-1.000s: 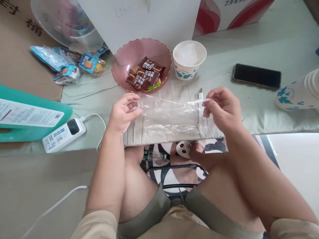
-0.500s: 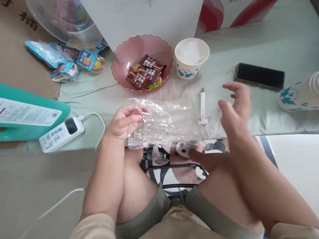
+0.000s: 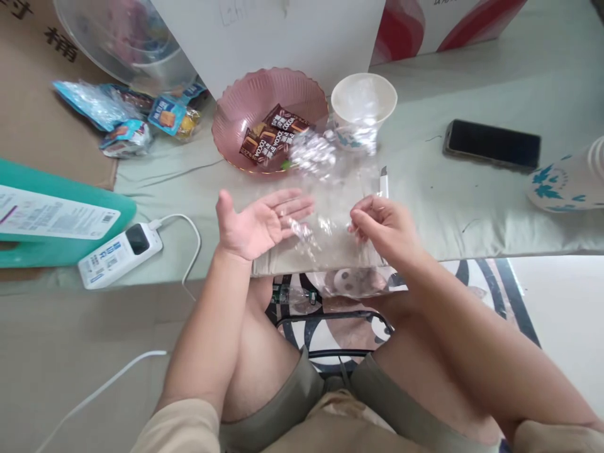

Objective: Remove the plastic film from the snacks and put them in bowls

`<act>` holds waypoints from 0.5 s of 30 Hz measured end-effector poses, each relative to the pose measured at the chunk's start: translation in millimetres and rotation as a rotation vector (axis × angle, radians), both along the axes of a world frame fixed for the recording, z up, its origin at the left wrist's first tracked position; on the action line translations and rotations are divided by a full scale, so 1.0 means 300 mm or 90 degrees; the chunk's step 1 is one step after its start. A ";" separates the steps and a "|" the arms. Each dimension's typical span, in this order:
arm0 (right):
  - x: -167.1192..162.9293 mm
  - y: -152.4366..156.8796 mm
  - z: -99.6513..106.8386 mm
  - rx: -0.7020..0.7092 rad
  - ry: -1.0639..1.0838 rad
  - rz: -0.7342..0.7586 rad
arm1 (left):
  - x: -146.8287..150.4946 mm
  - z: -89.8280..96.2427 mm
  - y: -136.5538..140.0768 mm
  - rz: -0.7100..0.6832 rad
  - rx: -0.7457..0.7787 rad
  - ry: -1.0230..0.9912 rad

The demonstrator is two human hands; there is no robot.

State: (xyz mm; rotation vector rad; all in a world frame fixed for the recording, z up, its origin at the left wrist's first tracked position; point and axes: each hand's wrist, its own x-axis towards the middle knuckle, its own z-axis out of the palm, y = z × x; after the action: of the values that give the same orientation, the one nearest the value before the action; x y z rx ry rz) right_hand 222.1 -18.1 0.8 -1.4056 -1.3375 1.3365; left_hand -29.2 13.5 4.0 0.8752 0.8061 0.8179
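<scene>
Between my hands a clear plastic bag (image 3: pixel 325 182) is blurred by motion, its upper part reaching in front of the bowl and the paper cup. My right hand (image 3: pixel 384 226) pinches the bag's right side. My left hand (image 3: pixel 268 223) is open, palm up, with its fingers spread beside or against the film. Behind the bag stand a pink scalloped bowl (image 3: pixel 231 119) with several brown cocoa snack packets (image 3: pixel 268 141) and a white paper cup (image 3: pixel 344 113) with clear plastic inside. A utility knife (image 3: pixel 384 182) lies partly hidden behind my right hand and the bag.
A black phone (image 3: pixel 493 145) and stacked paper cups (image 3: pixel 566 179) lie to the right. At left are a green jug (image 3: pixel 66 214), a white power bank (image 3: pixel 120 255) with a cable, and snack packs (image 3: pixel 167 116). A white box (image 3: pixel 283 38) stands behind.
My left hand has let go of the bag and opened palm up. My right hand has come left from the knife's right side and taken hold of the bag, which has lifted and moved.
</scene>
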 end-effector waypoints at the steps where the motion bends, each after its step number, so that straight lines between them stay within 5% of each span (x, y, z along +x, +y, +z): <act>1: -0.006 0.001 -0.007 -0.010 0.024 -0.056 | 0.018 -0.007 -0.002 -0.005 -0.003 0.006; 3: -0.014 0.001 -0.019 -0.020 0.047 -0.084 | 0.057 -0.027 -0.009 -0.023 -0.017 0.052; 8: 0.012 -0.009 -0.056 0.030 -0.006 0.012 | 0.094 -0.065 -0.012 0.029 0.036 0.238; 13: 0.050 -0.006 -0.065 0.208 -0.058 0.023 | 0.048 -0.040 -0.006 0.101 0.117 0.182; 15: 0.056 0.000 -0.060 0.212 -0.046 0.017 | 0.034 -0.029 -0.005 0.095 0.131 0.152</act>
State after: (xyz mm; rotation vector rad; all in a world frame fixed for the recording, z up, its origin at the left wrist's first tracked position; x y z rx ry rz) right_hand 239.0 -18.2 -17.0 -1.2197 -1.5493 1.0289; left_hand -18.9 12.1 -4.6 1.1193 1.0172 0.9501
